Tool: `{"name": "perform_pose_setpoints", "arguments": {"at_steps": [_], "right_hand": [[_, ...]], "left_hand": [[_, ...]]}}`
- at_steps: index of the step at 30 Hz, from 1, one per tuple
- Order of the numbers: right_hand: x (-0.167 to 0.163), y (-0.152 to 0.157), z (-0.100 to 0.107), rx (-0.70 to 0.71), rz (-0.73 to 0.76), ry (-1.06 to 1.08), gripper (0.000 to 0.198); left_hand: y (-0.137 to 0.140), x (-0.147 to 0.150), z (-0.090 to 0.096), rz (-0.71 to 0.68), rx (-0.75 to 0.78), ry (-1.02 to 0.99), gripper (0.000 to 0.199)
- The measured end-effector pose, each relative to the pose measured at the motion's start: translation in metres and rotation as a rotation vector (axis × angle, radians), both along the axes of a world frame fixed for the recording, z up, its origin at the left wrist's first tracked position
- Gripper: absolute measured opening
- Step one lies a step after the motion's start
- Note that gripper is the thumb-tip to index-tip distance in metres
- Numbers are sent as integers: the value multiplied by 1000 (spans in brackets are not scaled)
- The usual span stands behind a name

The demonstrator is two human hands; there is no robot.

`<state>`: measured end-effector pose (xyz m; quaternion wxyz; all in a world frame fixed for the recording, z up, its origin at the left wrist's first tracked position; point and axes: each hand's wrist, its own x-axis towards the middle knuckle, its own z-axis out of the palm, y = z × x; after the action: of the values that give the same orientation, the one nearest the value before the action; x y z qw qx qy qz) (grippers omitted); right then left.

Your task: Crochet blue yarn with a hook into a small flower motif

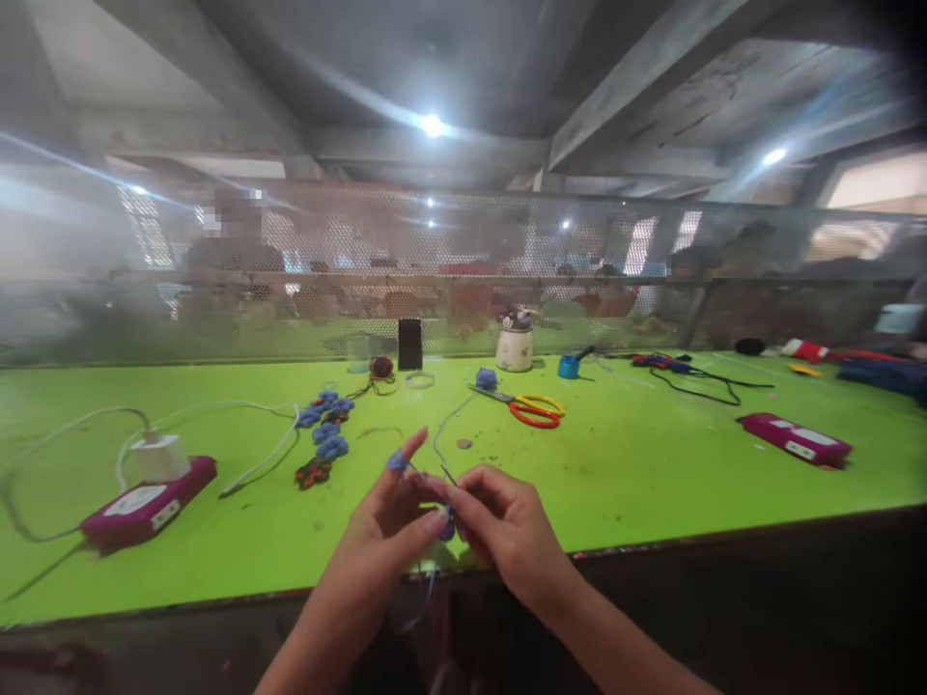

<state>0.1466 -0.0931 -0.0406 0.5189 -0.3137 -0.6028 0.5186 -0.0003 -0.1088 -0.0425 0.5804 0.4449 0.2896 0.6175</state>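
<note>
My left hand point(395, 526) pinches a small piece of blue crochet work point(447, 526) between thumb and fingers. Its index finger points up, with blue yarn wrapped round it point(396, 461). Close against it, my right hand point(499, 516) is closed on a thin crochet hook point(450, 476), whose far end shows above the fingertips. A strand of blue yarn point(443, 430) runs from the hands to a small blue yarn ball point(486, 378) on the green table. Most of the crochet work is hidden by my fingers.
Scissors point(536, 410) with red and yellow handles lie beyond my hands. Crocheted blue and dark flowers point(327, 430) lie to the left, near a power strip point(149, 507) with a charger. Another power strip point(797, 441) lies right. A jar point(515, 346) stands before the mesh partition point(463, 261).
</note>
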Motion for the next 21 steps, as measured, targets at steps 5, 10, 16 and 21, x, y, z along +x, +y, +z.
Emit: {"name": "perform_pose_setpoints", "arguments": {"at_steps": [5,10,16,21], "right_hand": [[2,8,10,92,-86,-56,26],[9,11,11,24,-26,-38,27],[26,13,13,-87,90,-41,30],[39,14,14,-226,252,10,28]], "left_hand": [[12,2,11,-25,58,120,96],[17,7,11,-15,48,119,96],[12,10,11,50,-3,139,77],[9,10,9,26,9,150,71]]}}
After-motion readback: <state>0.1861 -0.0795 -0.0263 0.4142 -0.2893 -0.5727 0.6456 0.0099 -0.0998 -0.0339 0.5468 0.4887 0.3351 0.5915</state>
